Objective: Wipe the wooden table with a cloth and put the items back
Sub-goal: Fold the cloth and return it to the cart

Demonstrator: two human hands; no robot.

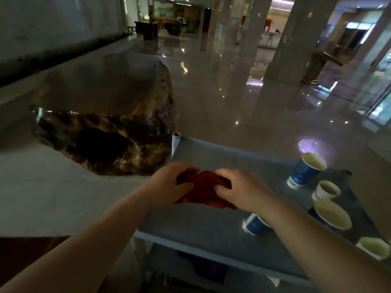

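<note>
A dark red cloth (204,188) is bunched between both of my hands above the grey top shelf of a cart (211,157). My left hand (171,182) grips its left side and my right hand (239,189) pinches its right side. The wooden table (99,85), a big glossy root-shaped slab with a bare flat top, stands to the left beyond the cart. Several blue-and-white paper cups stand along the right of the shelf: one at the far edge (306,170), a smaller one (326,190), a wide one (331,213), and one partly hidden under my right forearm (255,224).
A lower cart shelf (190,269) holds something dark. Shiny tiled floor (232,92) stretches ahead, with pillars (296,39) to the right and dark furniture (148,28) far back. A wall with a dark base strip (53,51) runs along the left.
</note>
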